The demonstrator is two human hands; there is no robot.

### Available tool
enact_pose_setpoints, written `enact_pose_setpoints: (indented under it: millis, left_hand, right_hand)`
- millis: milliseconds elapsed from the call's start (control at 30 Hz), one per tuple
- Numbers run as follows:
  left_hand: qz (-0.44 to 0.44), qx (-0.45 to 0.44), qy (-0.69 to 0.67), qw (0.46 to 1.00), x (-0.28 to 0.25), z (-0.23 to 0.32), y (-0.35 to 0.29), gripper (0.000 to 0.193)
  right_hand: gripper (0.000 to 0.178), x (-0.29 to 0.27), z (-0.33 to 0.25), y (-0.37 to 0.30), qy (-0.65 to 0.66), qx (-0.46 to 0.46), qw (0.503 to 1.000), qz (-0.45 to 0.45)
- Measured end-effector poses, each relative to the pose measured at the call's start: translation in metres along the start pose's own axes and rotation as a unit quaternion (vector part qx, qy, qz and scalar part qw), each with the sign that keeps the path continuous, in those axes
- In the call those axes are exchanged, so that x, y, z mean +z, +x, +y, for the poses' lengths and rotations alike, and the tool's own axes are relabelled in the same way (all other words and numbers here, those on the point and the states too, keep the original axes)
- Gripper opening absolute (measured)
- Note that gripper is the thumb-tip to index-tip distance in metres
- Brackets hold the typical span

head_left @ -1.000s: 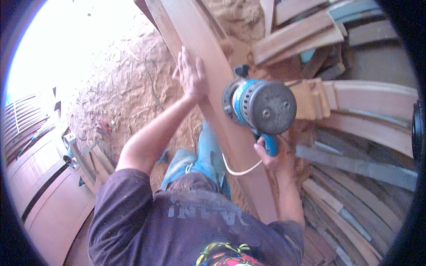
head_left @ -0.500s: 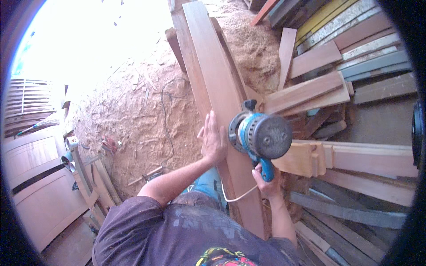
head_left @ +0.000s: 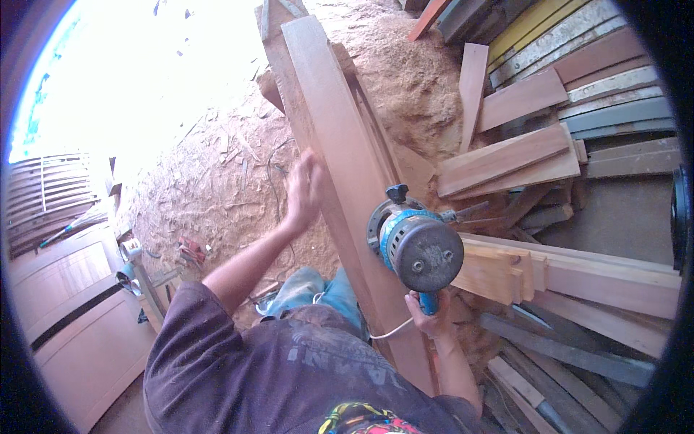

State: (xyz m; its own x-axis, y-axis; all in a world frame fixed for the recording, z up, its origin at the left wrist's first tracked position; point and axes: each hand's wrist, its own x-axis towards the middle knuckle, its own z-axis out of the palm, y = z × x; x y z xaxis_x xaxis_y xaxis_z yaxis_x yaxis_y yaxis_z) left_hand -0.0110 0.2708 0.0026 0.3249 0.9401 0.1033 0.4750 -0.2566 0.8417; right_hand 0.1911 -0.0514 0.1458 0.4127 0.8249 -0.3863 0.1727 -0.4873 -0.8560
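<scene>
A long reddish-brown board [head_left: 338, 101] runs away from me, lying on a darker plank [head_left: 285, 79]. On its right part sits a router [head_left: 423, 249] with a blue body, dark round cap and black knob. My right hand [head_left: 434, 318] is wrapped round the router's blue handle. A white cord [head_left: 394, 333] trails from the handle across the board. At the board's left edge is my left hand [head_left: 306, 189], its fingers stretched forward and slightly blurred. It holds nothing; whether it touches the edge I cannot tell. The router's underside is hidden.
Sawdust and shavings [head_left: 217, 166] cover the ground to the left. Loose boards [head_left: 506, 163] and stacked timber [head_left: 607, 275] crowd the right side. Panelled doors [head_left: 72, 282] lean at the far left, near a clamp-like tool [head_left: 130, 260]. A dark cable [head_left: 278, 173] crosses the sawdust.
My left hand has slid forward and left, from on top of the board to its left edge. My right hand and the router have shifted slightly toward me and left in the picture.
</scene>
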Motion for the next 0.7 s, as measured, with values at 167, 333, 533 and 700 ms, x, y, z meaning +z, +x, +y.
enact_pose_setpoints:
  millis: [167, 333, 533, 700]
  left_hand:
    - [0.057, -0.045, 0.051, 0.996, -0.01, -0.038, 0.166, 0.056]
    - [0.091, 0.001, 0.106, 0.99, 0.014, -0.029, 0.188, 0.051]
    - [0.094, 0.0, 0.109, 0.99, 0.011, -0.03, 0.188, 0.048]
    - [0.081, -0.027, 0.106, 0.991, 0.011, -0.022, 0.186, 0.051]
  right_hand:
    - [0.012, 0.005, -0.036, 0.032, -0.001, 0.025, 0.999, -0.028]
    - [0.01, 0.013, -0.041, 0.059, 0.019, -0.008, 1.0, -0.019]
    - [0.012, 0.027, -0.069, 0.105, -0.005, -0.038, 0.999, -0.008]
    - [0.015, 0.047, -0.075, 0.15, 0.065, -0.047, 0.997, 0.011]
